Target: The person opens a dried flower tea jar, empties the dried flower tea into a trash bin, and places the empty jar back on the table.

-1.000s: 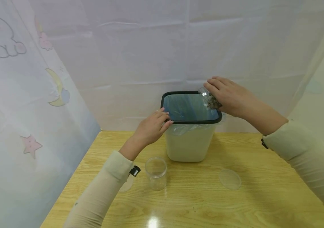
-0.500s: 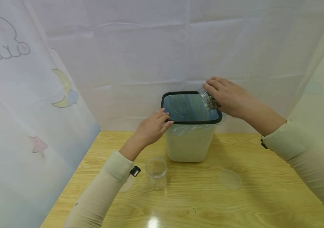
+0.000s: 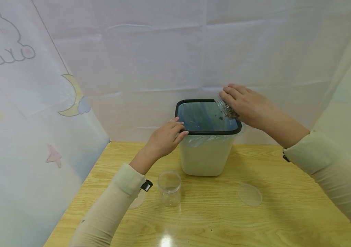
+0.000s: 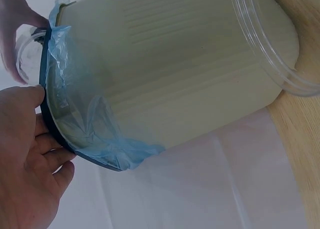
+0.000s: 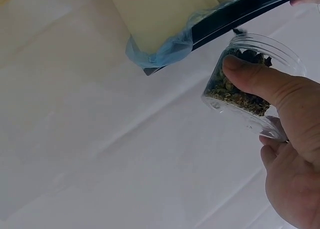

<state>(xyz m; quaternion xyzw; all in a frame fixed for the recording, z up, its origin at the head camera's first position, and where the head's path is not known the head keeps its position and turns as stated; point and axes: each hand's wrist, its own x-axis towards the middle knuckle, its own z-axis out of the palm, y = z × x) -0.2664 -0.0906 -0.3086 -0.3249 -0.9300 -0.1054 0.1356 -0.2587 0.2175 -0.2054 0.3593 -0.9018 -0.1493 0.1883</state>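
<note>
My right hand (image 3: pixel 245 104) grips a clear plastic jar (image 5: pixel 245 84), tilted over the right side of a trash bin (image 3: pixel 204 156). Dark dried bits (image 5: pixel 240 96) partly fill the jar, and a few dark specks show just outside its mouth. The bin is cream-coloured, with a black rim (image 3: pixel 206 132) and a thin bluish plastic bag (image 4: pixel 125 151) folded over the edge. On the bin's near left corner, my left hand (image 3: pixel 164 137) holds the rim between thumb and fingers. A second clear jar (image 3: pixel 169 188) stands upright, lidless, in front of the bin.
A round translucent lid (image 3: pixel 249 195) lies on the wooden table (image 3: pixel 212 212) to the right. Another pale lid (image 3: pixel 137 200) is partly hidden by the left sleeve. A pale cloth backdrop (image 3: pixel 147 61) stands close behind the bin.
A few dark bits now show at the right jar's mouth, over the bin, where none showed before. Both hands stay nearly in place. The patterned cloth on the left has shifted.
</note>
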